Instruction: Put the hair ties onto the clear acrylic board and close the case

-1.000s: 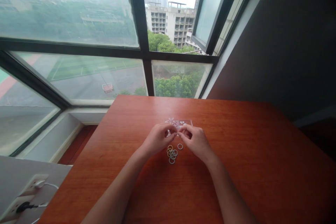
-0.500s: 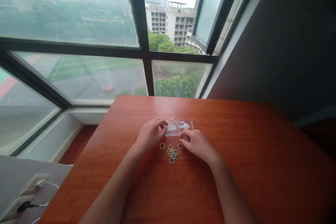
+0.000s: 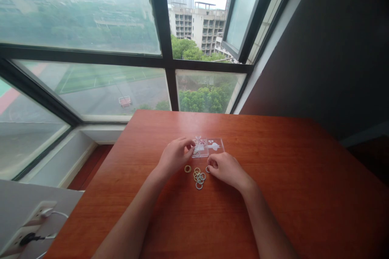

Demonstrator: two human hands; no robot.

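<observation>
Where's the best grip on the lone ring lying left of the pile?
Probably pinch the lone ring across its rim from above. It lies flat on the table, apart from the pile of rings, with bare wood around it. The left hand is nearest.

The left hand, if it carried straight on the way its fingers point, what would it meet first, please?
Most likely the clear plastic card. The left hand points forward and to the right, with its fingertips at the card's near-left edge, seemingly touching it already. The loose rings lie nearer the person, off that line.
</observation>
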